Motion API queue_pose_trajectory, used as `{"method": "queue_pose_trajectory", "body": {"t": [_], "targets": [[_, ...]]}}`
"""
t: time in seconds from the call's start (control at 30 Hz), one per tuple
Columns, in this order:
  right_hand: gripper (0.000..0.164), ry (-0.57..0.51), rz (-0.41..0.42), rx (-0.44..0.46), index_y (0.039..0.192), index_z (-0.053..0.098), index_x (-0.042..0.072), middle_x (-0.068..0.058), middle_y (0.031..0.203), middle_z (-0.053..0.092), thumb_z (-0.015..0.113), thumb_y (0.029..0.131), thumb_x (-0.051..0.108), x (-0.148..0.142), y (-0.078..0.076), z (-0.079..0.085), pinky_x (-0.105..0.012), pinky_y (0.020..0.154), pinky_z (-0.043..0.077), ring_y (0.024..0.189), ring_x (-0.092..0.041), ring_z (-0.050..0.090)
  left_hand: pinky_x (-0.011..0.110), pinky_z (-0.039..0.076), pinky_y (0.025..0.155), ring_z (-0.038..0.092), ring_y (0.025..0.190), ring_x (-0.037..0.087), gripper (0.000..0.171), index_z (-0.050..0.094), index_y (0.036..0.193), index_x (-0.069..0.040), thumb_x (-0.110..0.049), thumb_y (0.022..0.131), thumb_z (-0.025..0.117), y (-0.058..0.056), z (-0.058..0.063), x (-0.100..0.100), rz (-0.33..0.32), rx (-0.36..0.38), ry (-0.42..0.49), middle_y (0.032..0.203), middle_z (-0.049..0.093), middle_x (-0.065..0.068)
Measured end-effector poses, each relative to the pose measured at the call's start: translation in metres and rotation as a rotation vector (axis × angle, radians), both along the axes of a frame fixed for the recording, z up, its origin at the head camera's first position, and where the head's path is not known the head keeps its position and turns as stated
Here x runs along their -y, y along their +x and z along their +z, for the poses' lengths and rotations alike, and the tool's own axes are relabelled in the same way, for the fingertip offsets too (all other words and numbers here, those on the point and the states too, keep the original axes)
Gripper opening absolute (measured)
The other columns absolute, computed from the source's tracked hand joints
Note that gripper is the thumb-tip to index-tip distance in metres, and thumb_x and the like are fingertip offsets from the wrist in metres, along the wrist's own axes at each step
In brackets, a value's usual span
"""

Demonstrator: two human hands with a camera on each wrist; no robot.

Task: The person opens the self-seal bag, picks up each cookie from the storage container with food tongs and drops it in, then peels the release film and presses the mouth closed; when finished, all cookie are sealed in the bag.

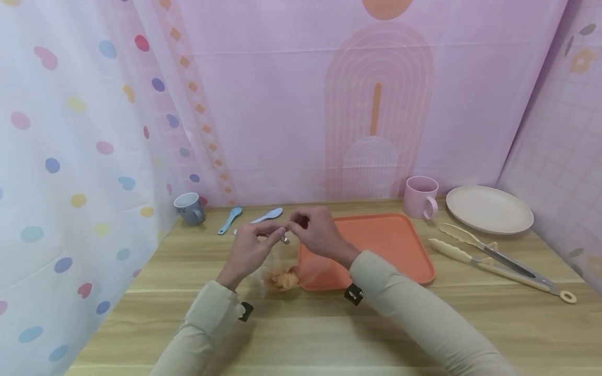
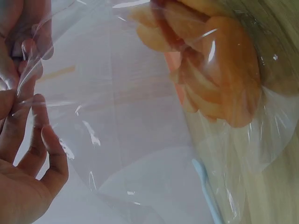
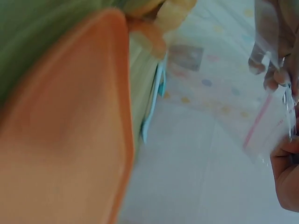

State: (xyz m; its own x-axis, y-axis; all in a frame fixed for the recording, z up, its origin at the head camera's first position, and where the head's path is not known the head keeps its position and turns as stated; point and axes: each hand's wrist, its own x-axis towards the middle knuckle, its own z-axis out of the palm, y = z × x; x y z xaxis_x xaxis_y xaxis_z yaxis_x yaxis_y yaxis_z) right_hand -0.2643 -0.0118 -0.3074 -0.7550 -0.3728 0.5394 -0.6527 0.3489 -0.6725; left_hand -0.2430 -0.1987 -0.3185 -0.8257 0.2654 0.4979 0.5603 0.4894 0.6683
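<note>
A clear plastic bag (image 2: 117,116) hangs from both hands, with several orange-brown pieces (image 1: 282,279) bunched at its bottom; what they are is unclear through the shiny film. My left hand (image 1: 251,250) pinches the bag's top edge between thumb and fingers. Close beside it, my right hand (image 1: 320,230) also pinches the top edge, fingertips almost meeting the left ones. A pink line runs across the film near the hands in the right wrist view. The bag's lower end overlaps the left edge of the orange tray (image 1: 376,250) in the head view.
Behind the hands lie a light blue spoon (image 1: 230,220) and a paler spoon (image 1: 270,214). A grey-blue cup (image 1: 190,210) stands back left. To the right are a pink mug (image 1: 420,198), a cream plate (image 1: 489,209) and cream-tipped tongs (image 1: 503,266). Curtains enclose the table.
</note>
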Motion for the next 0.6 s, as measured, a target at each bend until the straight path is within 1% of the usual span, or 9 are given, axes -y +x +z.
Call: {"method": "queue_pose_trajectory", "body": {"t": [0.07, 0.13, 0.23, 0.3, 0.33, 0.4, 0.5, 0.57, 0.6], "targets": [[0.01, -0.077, -0.027, 0.102, 0.085, 0.072, 0.003, -0.009, 0.076, 0.07, 0.067, 0.093, 0.004, -0.001, 0.0, 0.001, -0.019, 0.057, 0.045, 0.065, -0.01, 0.054, 0.022, 0.053, 0.066, 0.074, 0.077, 0.016, 0.014, 0.077, 0.101, -0.003, -0.013, 0.097, 0.066, -0.001, 0.0, 0.0, 0.008, 0.0, 0.019, 0.081, 0.078, 0.009], [0.009, -0.154, -0.053, 0.188, 0.085, 0.072, 0.002, -0.009, 0.076, 0.067, 0.067, 0.093, 0.004, -0.004, -0.001, 0.002, -0.02, 0.057, 0.044, 0.066, -0.012, 0.054, 0.022, 0.052, 0.062, 0.074, 0.078, 0.016, 0.014, 0.077, 0.101, -0.003, -0.012, 0.097, 0.067, -0.001, -0.001, 0.003, 0.03, 0.019, 0.044, 0.081, 0.078, 0.011], [0.009, -0.256, -0.076, 0.287, 0.087, 0.07, 0.001, -0.005, 0.072, 0.06, 0.066, 0.094, 0.004, -0.011, -0.002, 0.004, -0.021, 0.057, 0.042, 0.066, -0.013, 0.052, 0.02, 0.047, 0.059, 0.073, 0.079, 0.009, 0.016, 0.077, 0.103, -0.005, -0.015, 0.097, 0.066, -0.002, -0.002, 0.011, 0.101, 0.065, 0.096, 0.084, 0.078, 0.014], [0.008, -0.306, -0.069, 0.331, 0.089, 0.068, -0.001, -0.002, 0.069, 0.055, 0.065, 0.095, 0.004, -0.018, -0.001, 0.005, -0.022, 0.056, 0.041, 0.064, -0.013, 0.049, 0.019, 0.046, 0.061, 0.071, 0.079, 0.004, 0.018, 0.076, 0.105, -0.004, -0.017, 0.098, 0.065, -0.002, -0.003, 0.016, 0.144, 0.083, 0.139, 0.087, 0.078, 0.016], [0.008, -0.322, -0.062, 0.344, 0.089, 0.068, -0.001, -0.001, 0.068, 0.052, 0.064, 0.095, 0.004, -0.021, -0.001, 0.005, -0.021, 0.055, 0.04, 0.063, -0.012, 0.047, 0.018, 0.045, 0.062, 0.07, 0.079, 0.0, 0.019, 0.076, 0.106, -0.004, -0.018, 0.099, 0.065, -0.002, -0.004, 0.018, 0.163, 0.084, 0.156, 0.089, 0.078, 0.017], [0.008, -0.338, -0.049, 0.348, 0.09, 0.067, -0.002, 0.002, 0.067, 0.05, 0.064, 0.095, 0.004, -0.03, 0.001, 0.006, -0.021, 0.055, 0.039, 0.061, -0.011, 0.045, 0.017, 0.045, 0.066, 0.07, 0.079, -0.003, 0.021, 0.075, 0.108, -0.002, -0.018, 0.1, 0.064, -0.001, -0.005, 0.022, 0.185, 0.087, 0.203, 0.091, 0.077, 0.02], [0.009, -0.339, -0.038, 0.318, 0.09, 0.066, -0.004, 0.001, 0.067, 0.05, 0.064, 0.095, 0.002, -0.045, 0.005, 0.006, -0.021, 0.053, 0.038, 0.059, -0.01, 0.044, 0.015, 0.048, 0.069, 0.071, 0.078, -0.003, 0.021, 0.074, 0.109, 0.0, -0.016, 0.099, 0.064, 0.0, -0.005, 0.025, 0.196, 0.069, 0.265, 0.092, 0.076, 0.023], [0.01, -0.336, -0.045, 0.316, 0.091, 0.066, -0.006, 0.001, 0.068, 0.051, 0.064, 0.095, 0.003, -0.057, 0.009, 0.006, -0.021, 0.053, 0.039, 0.059, -0.01, 0.044, 0.015, 0.051, 0.071, 0.071, 0.077, -0.003, 0.02, 0.074, 0.108, -0.001, -0.015, 0.099, 0.065, 0.0, -0.004, 0.027, 0.194, 0.051, 0.302, 0.09, 0.077, 0.022], [0.011, -0.334, -0.049, 0.319, 0.092, 0.065, -0.008, 0.001, 0.069, 0.051, 0.064, 0.095, 0.003, -0.064, 0.011, 0.006, -0.022, 0.053, 0.039, 0.059, -0.01, 0.044, 0.015, 0.052, 0.072, 0.071, 0.076, -0.003, 0.019, 0.074, 0.108, 0.0, -0.015, 0.098, 0.065, 0.001, -0.004, 0.027, 0.194, 0.038, 0.314, 0.088, 0.077, 0.019]]}}
